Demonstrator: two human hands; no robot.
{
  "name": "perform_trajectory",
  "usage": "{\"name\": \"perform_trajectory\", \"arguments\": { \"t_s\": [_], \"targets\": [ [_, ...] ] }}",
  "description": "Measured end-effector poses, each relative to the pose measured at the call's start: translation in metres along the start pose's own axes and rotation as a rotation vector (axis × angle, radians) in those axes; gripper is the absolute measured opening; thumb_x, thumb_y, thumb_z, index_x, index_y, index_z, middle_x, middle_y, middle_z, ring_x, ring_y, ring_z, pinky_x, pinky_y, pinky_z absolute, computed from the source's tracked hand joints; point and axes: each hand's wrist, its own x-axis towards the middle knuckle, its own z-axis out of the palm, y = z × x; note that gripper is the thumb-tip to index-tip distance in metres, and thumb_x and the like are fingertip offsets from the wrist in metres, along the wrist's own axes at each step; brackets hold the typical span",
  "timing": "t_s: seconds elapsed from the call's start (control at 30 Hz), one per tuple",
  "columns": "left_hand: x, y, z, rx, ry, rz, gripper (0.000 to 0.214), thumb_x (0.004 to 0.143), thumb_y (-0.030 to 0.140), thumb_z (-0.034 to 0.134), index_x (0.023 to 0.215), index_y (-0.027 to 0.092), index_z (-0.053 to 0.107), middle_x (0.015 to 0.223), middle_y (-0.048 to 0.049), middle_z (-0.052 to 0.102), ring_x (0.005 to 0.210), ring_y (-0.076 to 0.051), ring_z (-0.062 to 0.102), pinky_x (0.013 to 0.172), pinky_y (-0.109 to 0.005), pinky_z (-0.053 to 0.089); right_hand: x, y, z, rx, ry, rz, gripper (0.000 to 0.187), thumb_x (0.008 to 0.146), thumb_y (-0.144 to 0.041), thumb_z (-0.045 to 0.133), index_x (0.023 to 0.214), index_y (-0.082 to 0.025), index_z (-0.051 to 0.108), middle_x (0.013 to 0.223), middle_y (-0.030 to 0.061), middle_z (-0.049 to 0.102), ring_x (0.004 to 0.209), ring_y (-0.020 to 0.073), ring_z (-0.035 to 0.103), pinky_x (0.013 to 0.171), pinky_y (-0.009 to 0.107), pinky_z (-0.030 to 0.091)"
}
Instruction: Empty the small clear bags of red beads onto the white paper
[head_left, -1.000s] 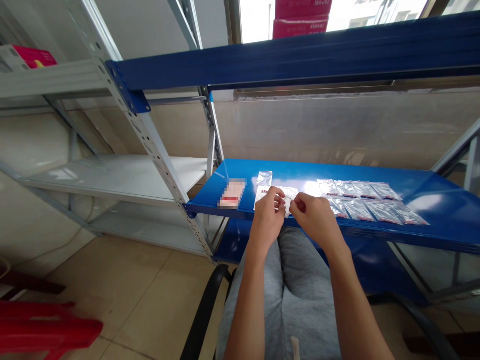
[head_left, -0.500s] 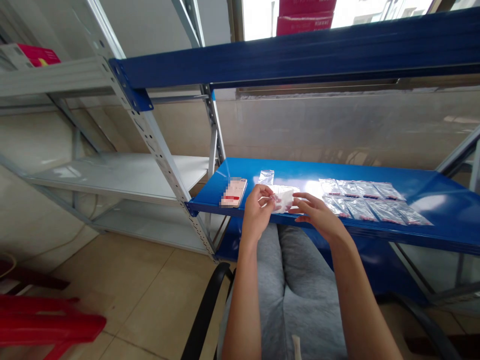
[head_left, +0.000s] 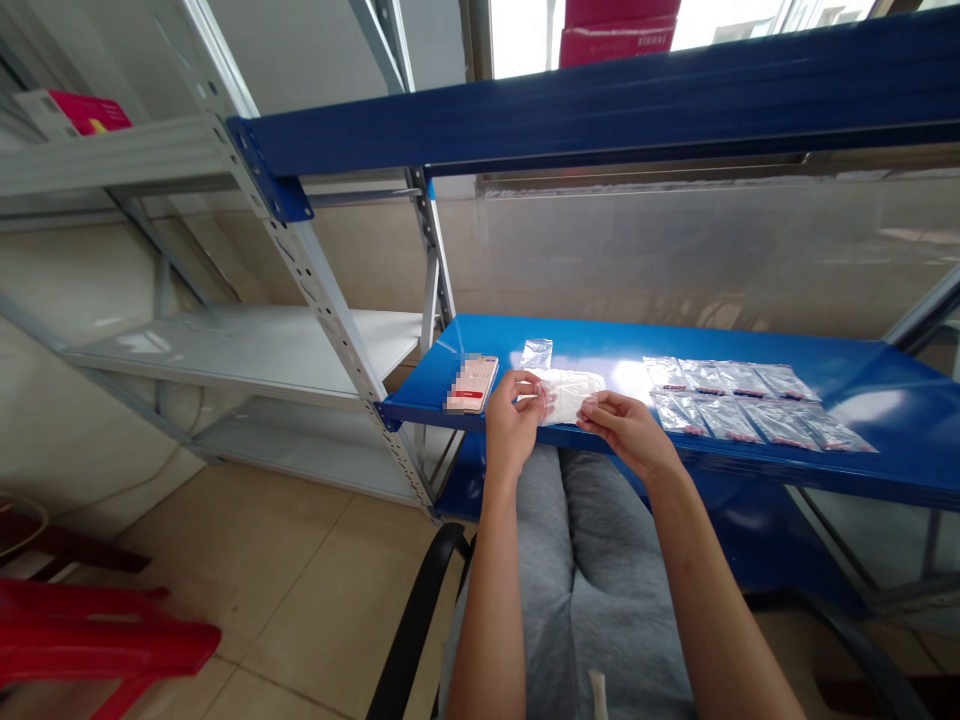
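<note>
My left hand (head_left: pixel 514 418) is closed at the left side of a whitish, partly see-through plastic bag (head_left: pixel 567 393), and some fingertips show through the film. At its lower right corner, the thumb and fingers of my right hand (head_left: pixel 624 428) are pinched together on the bag's edge. The bag is at the front edge of the blue shelf (head_left: pixel 600 338); I cannot make out any contents. Just behind my left hand lies a small clear bag (head_left: pixel 536 353). To the right, several clear zip bags (head_left: pixel 724 417) with small red contents lie in two rows.
A phone (head_left: pixel 474 384) with a lit, partly blurred screen lies left of my left hand. A blue beam (head_left: pixel 570 120) crosses above the shelf. A grey upright post (head_left: pixel 322 290) stands at left, and a red plastic stool (head_left: pixel 105 635) is on the floor.
My right hand has gone from spread fingers over the bag to a pinch at its lower right corner. The bag now lies more spread out between my hands. The view has shifted slightly.
</note>
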Motion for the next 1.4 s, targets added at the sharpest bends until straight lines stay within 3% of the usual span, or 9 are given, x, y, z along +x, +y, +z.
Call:
{"name": "perform_trajectory", "arguments": {
  "t_s": [0.17, 0.3, 0.4, 0.47, 0.57, 0.73, 0.97, 1.13, 1.4],
  "targets": [
    [0.006, -0.012, -0.005, 0.07, -0.001, 0.011, 0.019, 0.077, 0.012, 0.066, 0.095, 0.019, 0.061, 0.088, -0.0015, 0.068, 0.074, -0.013, 0.07, 0.07, -0.024, 0.06, 0.01, 0.002, -0.003, -0.086, -0.002, -0.051, 0.043, 0.053, -0.044, 0.097, 0.075, -0.019, 0.07, 0.076, 0.0015, 0.071, 0.072, 0.0143, 0.067, 0.078, 0.03, 0.06],
    [0.032, -0.014, -0.012, 0.215, -0.077, 0.063, 0.021, 0.083, 0.011, 0.059, 0.102, 0.02, 0.062, 0.092, -0.0037, 0.071, 0.084, -0.016, 0.072, 0.076, -0.027, 0.06, 0.046, -0.02, -0.01, -0.324, -0.061, -0.14, 0.036, 0.061, -0.042, 0.093, 0.074, -0.018, 0.07, 0.073, 0.0028, 0.071, 0.069, 0.0151, 0.067, 0.074, 0.031, 0.061],
    [0.065, -0.012, -0.013, 0.499, -0.189, 0.191, 0.031, 0.087, 0.005, 0.049, 0.11, 0.021, 0.064, 0.104, -0.0066, 0.074, 0.1, -0.018, 0.071, 0.09, -0.031, 0.057, 0.087, -0.048, -0.01, -0.599, -0.115, -0.218, 0.018, 0.071, -0.027, 0.083, 0.073, -0.017, 0.068, 0.069, 0.0023, 0.07, 0.065, 0.0155, 0.068, 0.071, 0.03, 0.059],
    [0.088, -0.012, -0.013, 0.69, -0.275, 0.192, 0.042, 0.088, 0.002, 0.043, 0.12, 0.019, 0.064, 0.121, -0.0102, 0.072, 0.113, -0.021, 0.068, 0.097, -0.033, 0.054, 0.114, -0.063, -0.003, -0.88, -0.072, -0.281, 0.008, 0.075, -0.015, 0.073, 0.072, -0.016, 0.067, 0.063, 0.0016, 0.069, 0.062, 0.016, 0.068, 0.069, 0.028, 0.056],
    [0.118, -0.019, -0.012, 0.897, -0.337, 0.115, 0.057, 0.086, 0.0, 0.04, 0.139, 0.016, 0.055, 0.139, -0.0145, 0.063, 0.128, -0.024, 0.06, 0.103, -0.034, 0.049, 0.14, -0.073, 0.013, -1.284, -0.098, -0.371, 0.013, 0.079, -0.004, 0.062, 0.077, -0.014, 0.07, 0.067, 0.0037, 0.072, 0.064, 0.0159, 0.069, 0.068, 0.024, 0.05],
    [0.146, -0.039, -0.016, 0.973, -0.359, 0.084, 0.058, 0.084, 0.0, 0.043, 0.139, 0.014, 0.057, 0.138, -0.0141, 0.065, 0.126, -0.024, 0.06, 0.104, -0.032, 0.047, 0.154, -0.066, 0.034, -1.681, -0.181, -0.469, 0.022, 0.083, 0.0, 0.054, 0.084, -0.01, 0.074, 0.083, 0.01, 0.076, 0.075, 0.0185, 0.069, 0.063, 0.023, 0.04],
    [0.155, -0.06, -0.022, 0.942, -0.345, 0.129, 0.045, 0.09, 0.009, 0.054, 0.133, 0.015, 0.062, 0.123, -0.0112, 0.073, 0.111, -0.021, 0.067, 0.098, -0.029, 0.052, 0.16, -0.061, 0.04, -1.819, -0.279, -0.497, 0.022, 0.088, -0.002, 0.053, 0.089, -0.011, 0.073, 0.088, 0.0139, 0.076, 0.076, 0.0204, 0.067, 0.061, 0.025, 0.035],
    [0.154, -0.067, -0.021, 0.919, -0.341, 0.173, 0.044, 0.084, 0.008, 0.064, 0.127, 0.018, 0.066, 0.115, -0.0085, 0.075, 0.104, -0.02, 0.069, 0.094, -0.028, 0.054, 0.157, -0.059, 0.042, -1.855, -0.299, -0.481, 0.022, 0.09, -0.005, 0.053, 0.094, -0.011, 0.074, 0.092, 0.0153, 0.077, 0.076, 0.0211, 0.068, 0.059, 0.026, 0.033],
    [0.159, -0.075, -0.02, 0.943, -0.311, 0.184, 0.036, 0.085, 0.006, 0.063, 0.118, 0.015, 0.071, 0.107, -0.0091, 0.077, 0.098, -0.019, 0.071, 0.089, -0.024, 0.054, 0.166, -0.054, 0.041, -1.857, -0.347, -0.467, 0.023, 0.091, -0.011, 0.061, 0.107, -0.011, 0.078, 0.104, 0.0149, 0.078, 0.089, 0.0245, 0.071, 0.068, 0.027, 0.043]
  ]
}}
